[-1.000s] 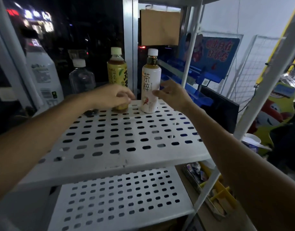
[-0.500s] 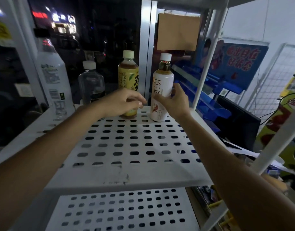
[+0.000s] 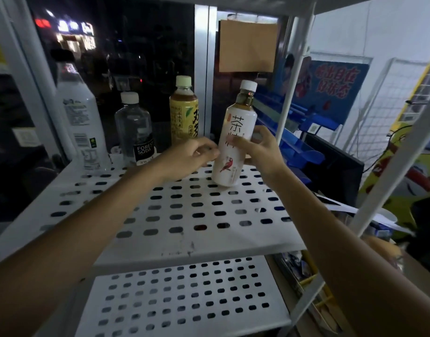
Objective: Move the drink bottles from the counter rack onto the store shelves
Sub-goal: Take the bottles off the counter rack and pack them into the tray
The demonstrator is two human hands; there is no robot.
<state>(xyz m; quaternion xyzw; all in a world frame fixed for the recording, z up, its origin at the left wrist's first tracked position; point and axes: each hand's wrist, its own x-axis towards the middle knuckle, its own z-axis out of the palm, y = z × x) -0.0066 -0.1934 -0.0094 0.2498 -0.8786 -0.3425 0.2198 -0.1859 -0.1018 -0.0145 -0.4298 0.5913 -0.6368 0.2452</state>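
A: What is the right hand [image 3: 262, 154] doing?

B: It is gripping the white bottle [image 3: 236, 139] round the middle, with its fingers [image 3: 261, 136] curling behind and the thumb lying across the front. The bottle is leaning, with its cap tipping to the right, just right of the yellow bottle [image 3: 183, 115]. Its base is either resting on the holed shelf [image 3: 175, 244] or hovering just above it; I am not managing to tell which.

A: And the left hand [image 3: 189, 159]?

B: It is hanging in front of the yellow bottle, fingers loosely curling, with the tips right beside the white bottle. I am unable to tell whether it is touching or holding anything.

A: What else is standing there?

B: A clear soda bottle [image 3: 136, 132] is standing just left of the yellow bottle, and a big water bottle [image 3: 80, 117] further left again. These and the yellow bottle are standing upright at the back of the same shelf.

A: So how far along is the job?

B: I am judging it as early. If this holed shelf is part of the counter rack, one bottle is being taken and three are waiting. The store shelves are not showing in view, so I am not counting any bottle as delivered.
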